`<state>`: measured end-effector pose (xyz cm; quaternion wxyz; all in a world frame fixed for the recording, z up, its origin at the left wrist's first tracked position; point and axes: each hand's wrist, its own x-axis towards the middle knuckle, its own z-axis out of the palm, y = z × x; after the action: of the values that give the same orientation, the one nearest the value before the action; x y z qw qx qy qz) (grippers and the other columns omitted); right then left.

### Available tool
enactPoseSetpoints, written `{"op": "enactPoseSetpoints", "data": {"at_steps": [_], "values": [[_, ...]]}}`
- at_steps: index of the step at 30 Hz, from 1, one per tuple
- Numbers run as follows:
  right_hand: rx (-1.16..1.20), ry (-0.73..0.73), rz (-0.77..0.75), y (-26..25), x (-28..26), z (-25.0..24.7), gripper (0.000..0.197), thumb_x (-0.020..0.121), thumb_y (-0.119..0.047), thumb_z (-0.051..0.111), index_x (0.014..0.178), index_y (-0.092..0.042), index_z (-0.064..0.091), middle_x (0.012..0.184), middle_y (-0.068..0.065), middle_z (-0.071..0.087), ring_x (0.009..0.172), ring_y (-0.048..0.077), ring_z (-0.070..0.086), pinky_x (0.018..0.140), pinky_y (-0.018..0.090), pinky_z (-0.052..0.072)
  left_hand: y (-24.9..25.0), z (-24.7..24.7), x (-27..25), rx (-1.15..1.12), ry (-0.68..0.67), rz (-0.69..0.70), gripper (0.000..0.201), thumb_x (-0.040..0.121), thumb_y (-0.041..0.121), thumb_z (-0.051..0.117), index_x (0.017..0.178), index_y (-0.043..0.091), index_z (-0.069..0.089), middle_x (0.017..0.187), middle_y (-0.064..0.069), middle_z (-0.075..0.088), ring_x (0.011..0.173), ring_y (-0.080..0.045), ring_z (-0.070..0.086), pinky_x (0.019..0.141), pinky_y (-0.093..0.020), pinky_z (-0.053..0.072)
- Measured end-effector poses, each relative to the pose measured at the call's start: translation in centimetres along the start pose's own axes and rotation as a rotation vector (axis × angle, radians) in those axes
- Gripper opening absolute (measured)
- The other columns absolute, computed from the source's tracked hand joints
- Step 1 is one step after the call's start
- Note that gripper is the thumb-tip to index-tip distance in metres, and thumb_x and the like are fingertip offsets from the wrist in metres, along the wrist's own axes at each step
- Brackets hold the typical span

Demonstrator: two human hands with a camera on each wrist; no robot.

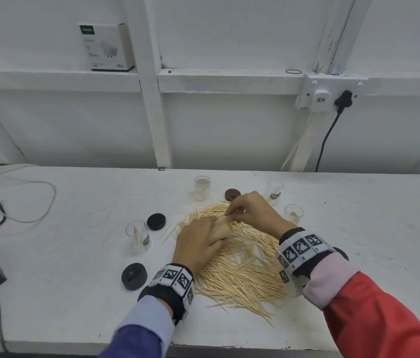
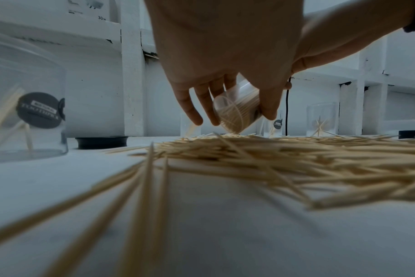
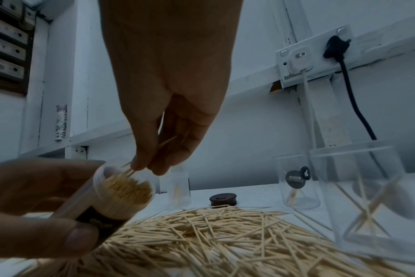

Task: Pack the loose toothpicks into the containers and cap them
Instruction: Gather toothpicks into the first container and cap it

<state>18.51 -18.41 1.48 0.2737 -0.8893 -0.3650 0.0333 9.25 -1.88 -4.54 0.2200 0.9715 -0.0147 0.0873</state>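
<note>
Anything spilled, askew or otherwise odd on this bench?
Only the task's own mess: a heap of loose toothpicks on the bench, and the left hand tilts a nearly full container while the right hand feeds it.

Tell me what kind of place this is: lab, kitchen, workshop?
Probably a workshop or utility bench, not a kitchen. A rough white-painted bench top sits against a white framed wall, with a double wall socket holding two plugs, a charger box on the ledge, and loose cables.

Pile: toothpicks [image 1: 242,267] mid-table [image 1: 74,319]
Left of pile: container [image 1: 138,236], two caps [image 1: 156,221]
Behind pile: three containers [image 1: 202,187], one cap [image 1: 232,194]
</note>
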Motion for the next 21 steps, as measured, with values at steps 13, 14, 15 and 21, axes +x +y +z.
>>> {"op": "enactPoseSetpoints", "data": {"at_steps": [13, 14, 15, 21], "values": [[0.312, -0.037, 0.161, 0.52, 0.17, 0.1, 0.005, 0.078, -0.003, 0.077, 0.081, -0.006, 0.074, 0.067, 0.003, 0.07, 0.058, 0.016, 0.066, 0.057, 0.023, 0.055, -0.09, 0.09, -0.04, -0.009, 0.011, -0.007, 0.058, 0.088, 0.055, 0.056, 0.136, 0.025, 0.042, 0.126, 0.007, 0.055, 0.113, -0.013, 0.05, 0.09, -0.03, 0.04], [0.326, -0.039, 0.17, 0.63, 0.15, 0.02, 0.005, 0.079, -0.002, 0.076, 0.082, -0.006, 0.074, 0.069, 0.005, 0.071, 0.059, 0.016, 0.067, 0.059, 0.024, 0.056, -0.08, 0.09, -0.02, -0.009, 0.012, -0.008, 0.058, 0.088, 0.056, 0.056, 0.136, 0.025, 0.042, 0.126, 0.007, 0.055, 0.114, -0.013, 0.05, 0.09, -0.029, 0.04], [0.335, -0.042, 0.18, 0.7, 0.13, -0.02, 0.006, 0.08, -0.001, 0.075, 0.083, -0.006, 0.075, 0.071, 0.007, 0.072, 0.06, 0.017, 0.068, 0.06, 0.024, 0.056, -0.09, 0.11, -0.02, -0.006, 0.013, -0.009, 0.058, 0.088, 0.056, 0.055, 0.136, 0.026, 0.042, 0.126, 0.007, 0.054, 0.114, -0.013, 0.05, 0.09, -0.029, 0.04], [0.356, -0.053, 0.225, 0.66, 0.07, -0.18, 0.021, 0.084, 0.011, 0.06, 0.088, -0.003, 0.075, 0.084, 0.014, 0.073, 0.074, 0.021, 0.072, 0.065, 0.025, 0.059, -0.16, 0.21, 0.03, 0.0, 0.015, -0.01, 0.058, 0.087, 0.057, 0.055, 0.135, 0.026, 0.043, 0.127, 0.008, 0.054, 0.114, -0.013, 0.05, 0.09, -0.03, 0.04]]}}
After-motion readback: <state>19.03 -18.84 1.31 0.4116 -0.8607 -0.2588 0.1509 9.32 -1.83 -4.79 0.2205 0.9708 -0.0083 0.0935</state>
